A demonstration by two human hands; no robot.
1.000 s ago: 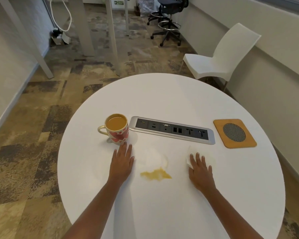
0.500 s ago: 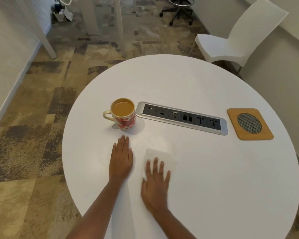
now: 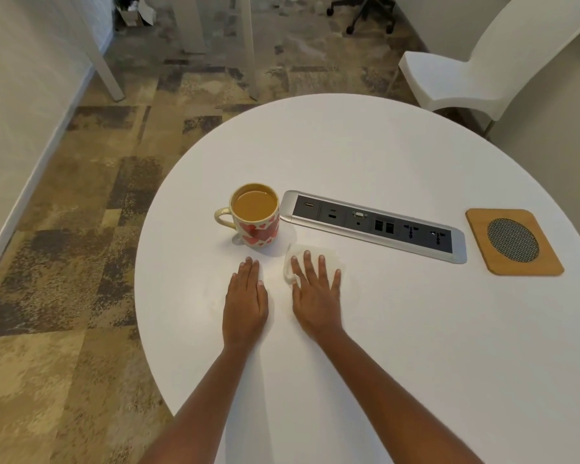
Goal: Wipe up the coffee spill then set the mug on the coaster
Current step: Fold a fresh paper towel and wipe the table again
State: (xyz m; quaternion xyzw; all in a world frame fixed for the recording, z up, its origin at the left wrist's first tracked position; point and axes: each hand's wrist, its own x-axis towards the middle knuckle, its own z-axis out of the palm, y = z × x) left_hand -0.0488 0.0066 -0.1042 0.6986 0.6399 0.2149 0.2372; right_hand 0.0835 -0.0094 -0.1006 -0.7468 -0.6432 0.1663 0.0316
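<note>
A cream mug (image 3: 257,217) with red hearts, full of coffee, stands on the round white table (image 3: 416,329), its handle pointing left. My right hand (image 3: 315,289) presses flat, fingers straight, on a white paper napkin (image 3: 329,254) just right of and below the mug. Beside it my left hand (image 3: 245,298) lies flat on the tabletop, fingertips a little short of the mug. No brown spill shows on the table. The wooden coaster (image 3: 513,242) with a mesh centre lies at the right, apart from both hands.
A silver power and data socket strip (image 3: 375,226) is set into the table between mug and coaster. A white chair (image 3: 482,61) stands beyond the table at the upper right. Patterned carpet and table legs fill the left and back.
My right hand slid the napkin from the right across the brown spill, then forward toward the mug; the spill is no longer visible. My left hand stayed flat in place.
</note>
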